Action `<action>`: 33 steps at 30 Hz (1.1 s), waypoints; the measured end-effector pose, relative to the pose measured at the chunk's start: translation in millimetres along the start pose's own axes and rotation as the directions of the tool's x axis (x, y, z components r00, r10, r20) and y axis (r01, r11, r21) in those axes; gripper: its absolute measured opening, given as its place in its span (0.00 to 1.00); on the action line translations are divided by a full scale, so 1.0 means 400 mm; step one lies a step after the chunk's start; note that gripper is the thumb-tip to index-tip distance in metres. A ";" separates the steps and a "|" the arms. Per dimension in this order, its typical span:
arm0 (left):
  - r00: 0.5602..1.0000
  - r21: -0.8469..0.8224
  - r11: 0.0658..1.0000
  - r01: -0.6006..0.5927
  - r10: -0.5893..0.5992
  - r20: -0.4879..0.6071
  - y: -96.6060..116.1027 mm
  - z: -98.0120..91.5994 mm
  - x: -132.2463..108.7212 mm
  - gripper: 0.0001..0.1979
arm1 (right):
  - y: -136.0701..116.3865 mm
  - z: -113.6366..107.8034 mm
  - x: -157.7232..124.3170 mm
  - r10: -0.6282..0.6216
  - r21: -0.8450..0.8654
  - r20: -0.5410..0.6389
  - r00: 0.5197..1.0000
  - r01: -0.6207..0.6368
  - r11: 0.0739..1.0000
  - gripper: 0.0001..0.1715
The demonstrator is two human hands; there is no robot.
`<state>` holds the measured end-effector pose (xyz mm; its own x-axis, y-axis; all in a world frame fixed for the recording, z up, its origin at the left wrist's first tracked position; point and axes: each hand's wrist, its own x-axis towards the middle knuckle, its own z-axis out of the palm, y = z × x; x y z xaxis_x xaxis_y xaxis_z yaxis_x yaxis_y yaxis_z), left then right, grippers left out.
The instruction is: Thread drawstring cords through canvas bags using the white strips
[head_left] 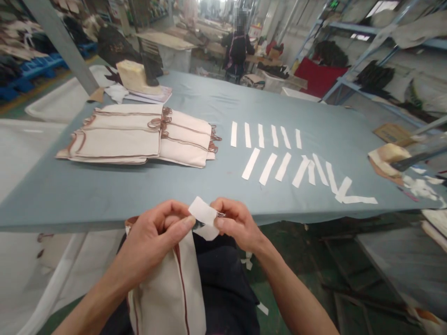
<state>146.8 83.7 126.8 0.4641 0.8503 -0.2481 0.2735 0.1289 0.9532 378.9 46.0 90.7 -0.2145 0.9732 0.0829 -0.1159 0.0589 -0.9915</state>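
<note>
Between my hands, over the table's near edge, is a small white strip (204, 211), bent or folded, with dark loose threads at its right end. My left hand (159, 232) pinches its left side between thumb and fingers. At the right, my right hand (237, 223) is closed on the strip's other end. A cream cloth piece with brown piping (164, 298) hangs below my left hand and lies over my lap; whether the left hand also grips it is hidden. Similar white strips (268, 168) lie in two rows on the table.
Stacked cream cloth pieces (118, 139) with brown cords lie on the blue-green tabletop (174, 190) at left. Yellowish blocks (132, 74) with dark parts stand at the far left and right edge (391, 153). A white bin (21, 139) is at left. A person (237, 49) is farther back.
</note>
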 end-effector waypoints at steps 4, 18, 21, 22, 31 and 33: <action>1.000 0.047 0.999 -0.003 0.004 -0.027 -0.001 -0.005 -0.010 0.24 | -0.053 -0.001 -0.005 -0.467 -0.765 0.097 0.879 0.366 0.529 0.08; 0.981 -0.033 0.998 0.060 -0.065 -0.180 0.012 0.051 -0.009 0.26 | -0.042 0.010 0.012 -0.609 -0.911 0.363 0.705 0.406 -0.073 0.15; 0.975 -0.072 0.994 0.078 -0.091 -0.204 -0.010 0.049 -0.016 0.27 | -0.034 0.013 0.008 -0.597 -0.910 0.357 0.718 0.411 -0.051 0.15; 0.971 -0.080 0.994 0.078 -0.094 -0.220 -0.012 0.048 -0.018 0.26 | -0.030 0.014 0.005 -0.591 -0.911 0.351 0.726 0.412 -0.035 0.14; 0.986 -0.016 1.000 -0.001 -0.002 -0.167 -0.012 0.023 -0.045 0.25 | -0.040 0.030 -0.036 -0.439 -0.602 -0.123 0.890 0.285 0.746 0.11; 0.982 0.043 0.998 -0.049 0.056 -0.179 -0.018 0.021 -0.051 0.23 | -0.047 0.037 -0.024 -0.261 -0.378 -0.150 0.954 0.188 0.907 0.20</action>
<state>142.4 61.4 123.6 0.3208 0.9336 -0.1597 0.2861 0.0652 0.9560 368.9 32.2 110.1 -0.0284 0.9462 0.3222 0.2208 0.3203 -0.9212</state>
